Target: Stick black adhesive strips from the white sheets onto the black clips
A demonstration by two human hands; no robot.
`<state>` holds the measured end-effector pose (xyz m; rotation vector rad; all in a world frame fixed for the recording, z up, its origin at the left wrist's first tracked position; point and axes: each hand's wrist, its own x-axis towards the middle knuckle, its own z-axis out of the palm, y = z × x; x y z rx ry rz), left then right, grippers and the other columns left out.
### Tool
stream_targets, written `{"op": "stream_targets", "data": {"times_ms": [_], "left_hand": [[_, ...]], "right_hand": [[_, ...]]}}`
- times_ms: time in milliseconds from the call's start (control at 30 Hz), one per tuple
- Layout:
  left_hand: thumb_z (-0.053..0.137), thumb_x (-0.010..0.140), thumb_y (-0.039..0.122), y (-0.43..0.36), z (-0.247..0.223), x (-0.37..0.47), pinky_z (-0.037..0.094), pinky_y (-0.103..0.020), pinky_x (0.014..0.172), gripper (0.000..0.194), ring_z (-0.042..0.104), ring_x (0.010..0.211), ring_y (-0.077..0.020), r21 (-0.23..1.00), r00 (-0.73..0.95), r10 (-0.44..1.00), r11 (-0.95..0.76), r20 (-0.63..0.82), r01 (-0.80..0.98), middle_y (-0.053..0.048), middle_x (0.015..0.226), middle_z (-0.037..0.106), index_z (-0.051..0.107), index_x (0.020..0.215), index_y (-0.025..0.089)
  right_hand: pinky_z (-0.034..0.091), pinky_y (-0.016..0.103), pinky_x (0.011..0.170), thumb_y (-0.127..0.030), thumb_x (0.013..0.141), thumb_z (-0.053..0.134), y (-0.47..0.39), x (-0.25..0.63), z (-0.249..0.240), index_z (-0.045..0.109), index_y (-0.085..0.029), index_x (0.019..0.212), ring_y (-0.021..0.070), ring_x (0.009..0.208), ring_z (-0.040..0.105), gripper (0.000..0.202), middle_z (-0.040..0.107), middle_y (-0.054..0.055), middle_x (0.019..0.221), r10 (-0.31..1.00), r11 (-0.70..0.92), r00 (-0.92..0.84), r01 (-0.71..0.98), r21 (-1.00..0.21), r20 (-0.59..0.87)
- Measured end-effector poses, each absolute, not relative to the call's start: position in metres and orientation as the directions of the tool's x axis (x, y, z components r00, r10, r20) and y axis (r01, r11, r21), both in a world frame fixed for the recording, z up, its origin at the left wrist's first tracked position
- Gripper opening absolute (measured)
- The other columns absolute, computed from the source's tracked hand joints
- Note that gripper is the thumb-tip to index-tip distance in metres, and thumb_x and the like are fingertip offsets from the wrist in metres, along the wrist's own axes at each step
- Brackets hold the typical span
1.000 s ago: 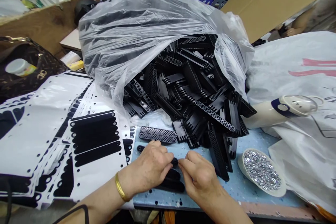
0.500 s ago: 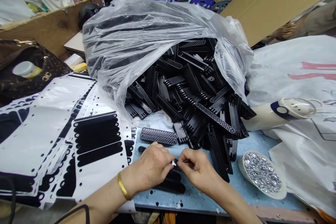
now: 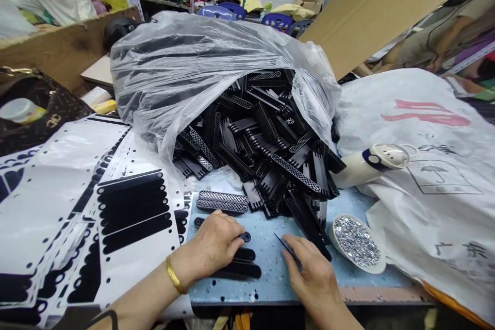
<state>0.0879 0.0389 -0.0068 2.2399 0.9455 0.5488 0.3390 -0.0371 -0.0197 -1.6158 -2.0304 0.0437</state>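
My left hand [image 3: 216,242], with a gold bangle at the wrist, is closed over a black strip [image 3: 245,237] on the blue tabletop. The rounded end of that strip shows a small hole beside my fingertips. More black strips [image 3: 242,270] lie just in front of and partly beneath this hand. To the right, apart from it, my right hand [image 3: 311,268] grips a thin dark pointed tool [image 3: 285,245] that looks like tweezers, its tip toward the left hand. A cream bowl [image 3: 381,267] of small silver rings [image 3: 356,241] stands right of my right hand.
A clear plastic bag [image 3: 185,46] spills black slotted pieces [image 3: 266,149] onto the blue table [image 3: 266,289]. Two textured strips [image 3: 223,201] lie before it. White sheets with black strips [image 3: 131,211] cover the left. A cream bottle [image 3: 359,165] leans against a white sack [image 3: 436,129] at right.
My right hand has moved right, away from my left hand, and the pointed tool now shows in it. The left hand stays over the strip. The camera view has shifted slightly.
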Motion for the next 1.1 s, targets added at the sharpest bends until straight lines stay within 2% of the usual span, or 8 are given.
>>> {"op": "stream_targets", "data": {"times_ms": [100, 233, 333, 433, 600, 733, 933, 1100], "left_hand": [[0.065, 0.085, 0.016, 0.039, -0.007, 0.089, 0.046, -0.035, 0.078, 0.007, 0.065, 0.071, -0.0192, 0.683, 0.658, 0.746, -0.535, 0.105, 0.497, -0.003, 0.076, 0.072, 0.071, 0.086, 0.019], [0.068, 0.083, 0.017, 0.039, -0.01, 0.09, 0.046, -0.034, 0.076, 0.004, 0.065, 0.072, -0.0198, 0.669, 0.648, 0.754, -0.535, 0.104, 0.516, -0.003, 0.077, 0.072, 0.071, 0.083, 0.019], [0.068, 0.082, 0.016, 0.039, -0.012, 0.09, 0.045, -0.034, 0.075, 0.004, 0.065, 0.073, -0.0203, 0.666, 0.649, 0.754, -0.536, 0.101, 0.519, -0.003, 0.077, 0.072, 0.071, 0.082, 0.019], [0.069, 0.081, 0.014, 0.039, -0.012, 0.09, 0.044, -0.034, 0.076, 0.005, 0.065, 0.074, -0.0207, 0.673, 0.651, 0.754, -0.53, 0.094, 0.516, -0.004, 0.078, 0.072, 0.071, 0.082, 0.018], [0.068, 0.081, 0.012, 0.038, -0.008, 0.09, 0.045, -0.033, 0.076, 0.005, 0.064, 0.073, -0.0208, 0.658, 0.662, 0.745, -0.537, 0.077, 0.528, -0.004, 0.076, 0.071, 0.068, 0.079, 0.017], [0.069, 0.079, 0.013, 0.038, -0.002, 0.088, 0.047, -0.033, 0.075, 0.011, 0.062, 0.08, -0.0231, 0.665, 0.616, 0.787, -0.479, 0.037, 0.573, -0.005, 0.082, 0.069, 0.065, 0.088, 0.017], [0.058, 0.077, 0.004, 0.04, 0.01, 0.081, 0.048, -0.033, 0.082, 0.035, 0.059, 0.092, -0.0238, 0.736, 0.642, 0.765, -0.405, -0.052, 0.543, -0.007, 0.096, 0.067, 0.059, 0.109, 0.017], [0.056, 0.078, 0.004, 0.04, 0.008, 0.08, 0.049, -0.038, 0.086, 0.041, 0.058, 0.097, -0.0265, 0.745, 0.653, 0.756, -0.411, -0.042, 0.525, -0.009, 0.102, 0.066, 0.056, 0.116, 0.016]], "right_hand": [[0.059, 0.036, 0.072, -0.025, 0.091, 0.054, -0.036, 0.331, -0.011, 0.072, -0.02, 0.096, 0.0235, 0.08, 0.071, 0.019, 0.075, 0.01, 0.088, 0.909, 0.263, -0.11, 0.9, -0.347, 0.402], [0.051, 0.024, 0.051, -0.025, 0.093, 0.052, -0.025, 0.296, 0.005, 0.074, -0.018, 0.085, 0.015, 0.053, 0.063, 0.024, 0.064, 0.003, 0.06, 0.943, 0.286, -0.135, 0.796, -0.533, 0.305], [0.045, 0.023, 0.042, -0.026, 0.09, 0.053, -0.016, 0.274, 0.006, 0.076, -0.016, 0.08, 0.0135, 0.043, 0.058, 0.027, 0.061, 0.001, 0.053, 0.956, 0.256, -0.095, 0.731, -0.632, 0.277], [0.043, 0.022, 0.04, -0.031, 0.086, 0.056, -0.009, 0.264, 0.002, 0.074, -0.017, 0.068, 0.0139, 0.041, 0.056, 0.029, 0.061, 0.002, 0.051, 0.982, 0.154, -0.027, 0.676, -0.72, 0.185], [0.042, 0.023, 0.042, -0.039, 0.074, 0.066, -0.002, 0.262, -0.005, 0.07, -0.016, 0.061, 0.0134, 0.043, 0.053, 0.026, 0.062, 0.002, 0.05, 0.989, -0.137, 0.109, 0.45, -0.882, -0.099], [0.034, 0.022, 0.039, -0.041, 0.065, 0.069, 0.003, 0.258, -0.004, 0.064, -0.016, 0.056, 0.0102, 0.04, 0.044, 0.027, 0.053, -0.001, 0.045, 0.959, -0.27, 0.167, 0.299, -0.915, -0.228], [0.031, 0.022, 0.04, -0.039, 0.059, 0.067, 0.006, 0.251, 0.001, 0.057, -0.018, 0.048, 0.0102, 0.041, 0.042, 0.026, 0.047, -0.003, 0.042, 0.951, -0.282, 0.211, 0.299, -0.911, -0.225], [0.03, 0.023, 0.04, -0.041, 0.062, 0.062, 0.003, 0.249, 0.005, 0.056, -0.019, 0.05, 0.0095, 0.04, 0.039, 0.026, 0.044, -0.004, 0.043, 0.957, -0.257, 0.217, 0.319, -0.912, -0.194]]}}
